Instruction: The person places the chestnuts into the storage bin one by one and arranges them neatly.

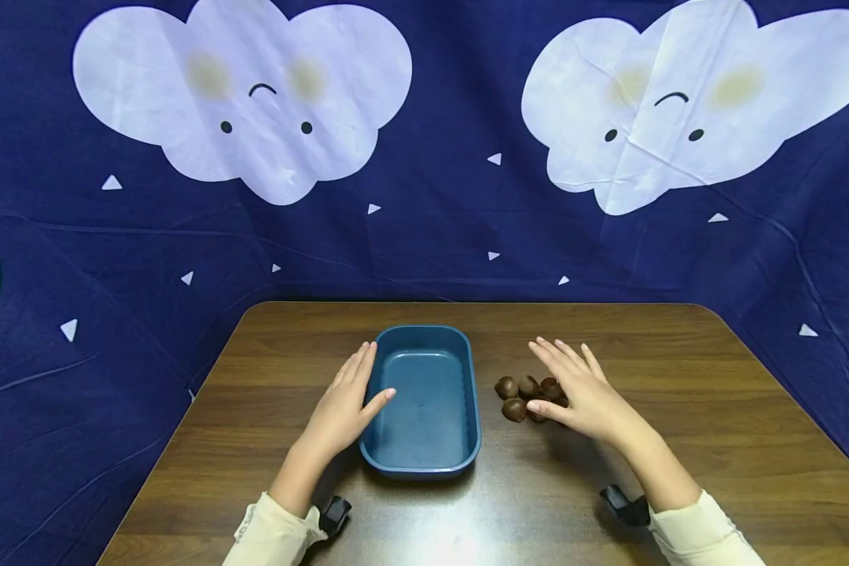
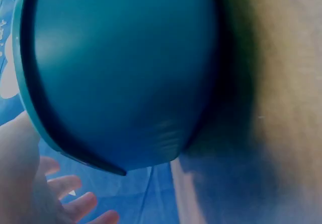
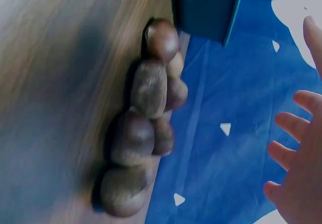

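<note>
A blue rectangular plastic bin (image 1: 424, 464) stands on the wooden table, with nothing inside it. My left hand (image 1: 343, 413) is at the bin's left side, fingers straight and thumb reaching over the rim; whether it touches the rim I cannot tell. In the left wrist view the bin's outer wall (image 2: 126, 73) fills much of the picture. Several brown chestnuts (image 1: 514, 409) lie in a cluster to the right of the bin. Above their right part hovers my right hand (image 1: 590, 397), fingers spread and holding nothing, hiding some of them. The right wrist view shows the chestnuts (image 3: 132, 138) lying close together.
The brown wooden table (image 1: 290, 338) ends at a back edge against a dark blue curtain (image 1: 453, 220) printed with white clouds and triangles. A black strap (image 1: 335, 516) sits at the left wrist, and another black strap (image 1: 624, 505) at the right.
</note>
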A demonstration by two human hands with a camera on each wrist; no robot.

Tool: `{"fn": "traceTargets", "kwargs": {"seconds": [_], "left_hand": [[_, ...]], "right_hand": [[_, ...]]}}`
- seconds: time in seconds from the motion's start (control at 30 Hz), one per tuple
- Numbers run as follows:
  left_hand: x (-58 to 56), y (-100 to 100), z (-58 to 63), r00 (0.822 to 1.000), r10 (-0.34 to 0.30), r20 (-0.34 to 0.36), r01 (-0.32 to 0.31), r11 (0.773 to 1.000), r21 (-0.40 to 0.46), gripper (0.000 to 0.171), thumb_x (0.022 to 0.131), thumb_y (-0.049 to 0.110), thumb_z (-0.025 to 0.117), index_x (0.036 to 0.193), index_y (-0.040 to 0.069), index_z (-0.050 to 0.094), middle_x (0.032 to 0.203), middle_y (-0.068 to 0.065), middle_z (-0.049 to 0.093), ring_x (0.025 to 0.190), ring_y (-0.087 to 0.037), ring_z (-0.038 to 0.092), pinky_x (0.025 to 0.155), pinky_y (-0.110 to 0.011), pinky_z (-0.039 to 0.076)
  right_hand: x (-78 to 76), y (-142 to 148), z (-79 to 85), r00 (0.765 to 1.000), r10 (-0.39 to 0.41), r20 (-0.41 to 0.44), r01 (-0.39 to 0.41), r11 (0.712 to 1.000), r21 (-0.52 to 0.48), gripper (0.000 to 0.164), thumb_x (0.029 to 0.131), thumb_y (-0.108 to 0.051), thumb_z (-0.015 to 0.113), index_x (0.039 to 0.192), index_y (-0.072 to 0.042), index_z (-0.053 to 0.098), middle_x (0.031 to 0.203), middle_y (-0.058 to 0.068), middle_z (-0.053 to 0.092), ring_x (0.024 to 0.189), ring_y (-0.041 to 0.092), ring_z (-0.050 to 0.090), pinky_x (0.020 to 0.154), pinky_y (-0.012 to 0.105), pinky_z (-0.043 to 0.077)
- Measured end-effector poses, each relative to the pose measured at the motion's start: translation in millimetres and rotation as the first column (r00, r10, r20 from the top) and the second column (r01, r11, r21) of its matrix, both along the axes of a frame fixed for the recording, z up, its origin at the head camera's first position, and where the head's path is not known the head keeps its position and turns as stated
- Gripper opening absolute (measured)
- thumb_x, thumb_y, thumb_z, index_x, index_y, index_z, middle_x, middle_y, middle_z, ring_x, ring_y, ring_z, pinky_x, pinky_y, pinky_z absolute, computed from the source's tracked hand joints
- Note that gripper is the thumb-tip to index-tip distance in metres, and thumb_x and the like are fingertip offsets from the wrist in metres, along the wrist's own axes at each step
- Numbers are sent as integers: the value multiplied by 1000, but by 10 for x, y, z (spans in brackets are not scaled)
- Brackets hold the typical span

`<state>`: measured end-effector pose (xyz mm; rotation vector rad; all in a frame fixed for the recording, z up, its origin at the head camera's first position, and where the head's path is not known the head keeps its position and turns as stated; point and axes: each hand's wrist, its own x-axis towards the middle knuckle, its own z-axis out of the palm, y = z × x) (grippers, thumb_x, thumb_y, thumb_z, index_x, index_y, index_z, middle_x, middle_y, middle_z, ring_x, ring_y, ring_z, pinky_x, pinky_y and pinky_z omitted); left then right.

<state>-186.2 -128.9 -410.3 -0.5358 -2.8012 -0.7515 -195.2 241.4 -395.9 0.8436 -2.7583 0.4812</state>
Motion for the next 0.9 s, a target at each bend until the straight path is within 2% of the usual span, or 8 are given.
{"fn": "traceTargets", "kwargs": {"seconds": [0.1, 0.17, 0.3, 0.47, 0.63, 0.73, 0.83, 0.9], "left_hand": [[3, -25, -44, 997, 3, 75, -13, 992, 124, 75, 90, 42, 50, 144, 8, 11, 148, -12, 14, 133, -28, 16, 103, -48, 20], [8, -38, -73, 991, -1, 136, -29, 976, 217, 75, 90, 41, 50, 144, 7, 11, 147, -14, 15, 132, -30, 17, 102, -50, 20], [16, -53, -134, 974, 3, 225, -85, 930, 357, 72, 90, 38, 51, 144, 5, 15, 144, -20, 22, 128, -35, 26, 100, -50, 25], [18, -53, -213, 955, -6, 297, -144, 864, 483, 64, 91, 31, 52, 141, 1, 23, 137, -22, 33, 121, -36, 38, 95, -49, 34], [37, -47, -254, 949, -44, 312, -154, 799, 582, 55, 93, 22, 51, 139, 2, 30, 134, -21, 38, 119, -35, 40, 93, -48, 36], [72, -28, -194, 945, -71, 320, -155, 762, 629, 51, 93, 15, 49, 138, 0, 30, 134, -23, 38, 118, -36, 40, 92, -48, 37], [66, -31, -212, 944, -83, 318, -157, 738, 657, 48, 93, 11, 48, 138, 1, 31, 134, -22, 38, 119, -36, 40, 94, -48, 35], [51, -39, -255, 947, -80, 310, -154, 733, 662, 47, 93, 9, 47, 138, 2, 33, 134, -22, 39, 118, -36, 40, 94, -48, 35]], "right_hand": [[16, 96, -19, 1000, -14, 4, 15, 999, -43, 82, 80, -47, 62, 143, -15, 22, 143, 13, 28, 129, 36, 21, 105, 49, 3], [24, 163, -40, 1000, -26, 14, 27, 997, -76, 81, 79, -45, 64, 143, -14, 23, 142, 14, 30, 128, 37, 24, 103, 51, 9], [38, 306, -104, 997, -50, 65, 59, 989, -133, 80, 79, -40, 66, 143, -14, 24, 140, 16, 31, 125, 39, 27, 97, 56, 22], [65, 481, -225, 985, -87, 152, 115, 976, -187, 78, 80, -38, 66, 142, -14, 26, 138, 20, 33, 122, 42, 30, 92, 58, 27], [76, 620, -382, 969, -91, 230, 150, 955, -254, 72, 81, -35, 66, 138, -8, 32, 134, 20, 38, 118, 43, 37, 90, 57, 32], [81, 687, -458, 960, -81, 269, 162, 942, -295, 69, 81, -31, 67, 136, -4, 35, 132, 22, 40, 113, 45, 41, 88, 57, 34], [78, 731, -503, 954, -73, 290, 170, 930, -325, 67, 80, -28, 68, 133, -1, 38, 130, 23, 42, 109, 44, 45, 86, 56, 37], [75, 747, -524, 954, -71, 293, 171, 927, -334, 65, 79, -26, 69, 132, -1, 40, 127, 22, 45, 107, 42, 48, 85, 55, 38]]}}
